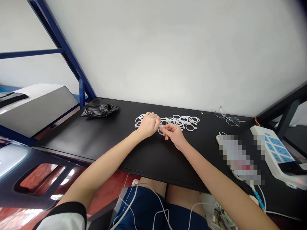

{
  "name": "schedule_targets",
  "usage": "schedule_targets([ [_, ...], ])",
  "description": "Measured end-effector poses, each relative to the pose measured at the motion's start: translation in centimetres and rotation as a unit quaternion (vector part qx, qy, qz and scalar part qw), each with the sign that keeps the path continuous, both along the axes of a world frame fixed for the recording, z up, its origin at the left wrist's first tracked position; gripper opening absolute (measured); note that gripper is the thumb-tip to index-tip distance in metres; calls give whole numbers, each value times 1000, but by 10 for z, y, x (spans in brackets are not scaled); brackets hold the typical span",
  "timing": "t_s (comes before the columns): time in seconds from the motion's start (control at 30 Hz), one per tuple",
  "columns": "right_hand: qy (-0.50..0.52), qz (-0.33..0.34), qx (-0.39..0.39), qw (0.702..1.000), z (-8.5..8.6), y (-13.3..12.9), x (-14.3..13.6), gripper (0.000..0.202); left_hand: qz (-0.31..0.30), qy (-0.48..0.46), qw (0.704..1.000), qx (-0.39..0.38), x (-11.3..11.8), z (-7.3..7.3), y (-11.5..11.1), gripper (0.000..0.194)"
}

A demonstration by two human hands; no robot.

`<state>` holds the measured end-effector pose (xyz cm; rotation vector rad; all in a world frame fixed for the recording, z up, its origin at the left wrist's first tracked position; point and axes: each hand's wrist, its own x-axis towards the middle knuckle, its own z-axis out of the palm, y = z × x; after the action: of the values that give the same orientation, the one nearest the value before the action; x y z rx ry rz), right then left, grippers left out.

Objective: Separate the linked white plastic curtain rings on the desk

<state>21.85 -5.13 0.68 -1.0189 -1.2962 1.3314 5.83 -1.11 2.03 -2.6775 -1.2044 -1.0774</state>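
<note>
Over the black table, my left hand (149, 124) is closed with its fingers curled; what is inside them is hidden. Just right of it, my right hand (175, 134) pinches a white ring (160, 131) between thumb and fingertips. The ring sits between both hands, close against the left fingers. Behind the hands lies a loose pile of white rings (184, 119), some with a small knob or eyelet on the rim. Several more white rings (139, 119) show at the left, partly covered by my left hand.
A crumpled black plastic bag (99, 110) lies at the left of the black table (96, 134). To the right are eyeglasses (226, 117), a blurred-out phone (237, 159) with a cable, and a white power strip (275, 153). A white wall (168, 57) rises behind; a blue frame stands left.
</note>
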Motion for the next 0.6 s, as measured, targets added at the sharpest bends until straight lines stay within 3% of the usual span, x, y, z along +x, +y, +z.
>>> schedule_targets([
  [0.23, -2, -12, 1, 1000, -2, 0, -1, 32, -18, 8, 1000, -23, -2, 2, 2, 42],
  [0.37, 4, -52, 14, 999, -3, 0, -2, 30, -49, -52, 993, -90, -2, 4, 1, 36],
  [0.5, 11, -73, 20, 997, -2, 1, -1, 31, -90, -164, 962, -199, -5, 8, 2, 30],
  [0.6, 23, -68, 15, 997, -2, 2, 1, 30, -150, -205, 923, -288, -12, 12, 7, 39],
])
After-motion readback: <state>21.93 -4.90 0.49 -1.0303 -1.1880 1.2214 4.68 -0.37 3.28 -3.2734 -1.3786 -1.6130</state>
